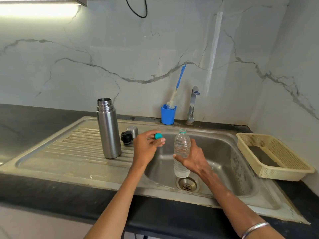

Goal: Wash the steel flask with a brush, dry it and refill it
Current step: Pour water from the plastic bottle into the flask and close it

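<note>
Over the sink (pixel 241 178), the right hand (pixel 193 157) grasps an uncapped water bottle (pixel 182 152); tipped carelessly, it could spill. On the drainboard the flask (pixel 108 130) stands open and tall, easily knocked. The left hand (pixel 146 147) pinches the small cap (pixel 158 136), which might drop.

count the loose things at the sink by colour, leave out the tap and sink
Steel or silver: 2, the steel flask and its steel cup lid
Black: 1, the stopper
Blue: 2, the cup and the bottle brush
Teal: 1, the bottle cap
Clear: 1, the plastic water bottle
Cream: 1, the basket
Total: 8
</note>
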